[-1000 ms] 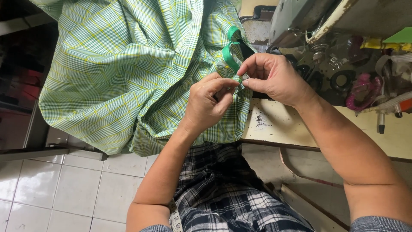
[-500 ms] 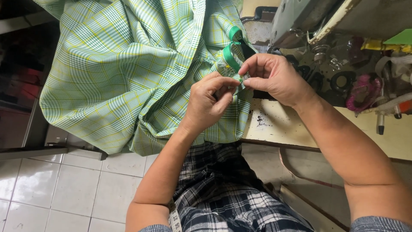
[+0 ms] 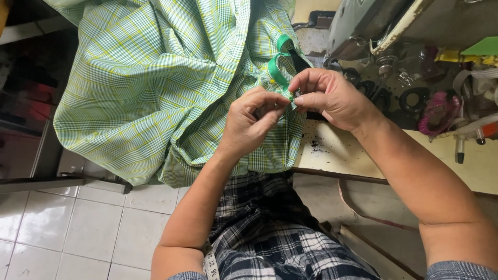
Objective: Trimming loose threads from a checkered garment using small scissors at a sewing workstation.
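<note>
My left hand [image 3: 251, 122] and right hand [image 3: 329, 98] both pinch the green ribbon [image 3: 276, 70] tight against the checked fabric [image 3: 155, 78].

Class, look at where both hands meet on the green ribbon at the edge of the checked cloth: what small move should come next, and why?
Probably the left hand and right hand should keep their pinch and press the green ribbon flat against the checked cloth. Both sets of fingertips meet at its edge, and the ribbon loops up loosely above them.
</note>
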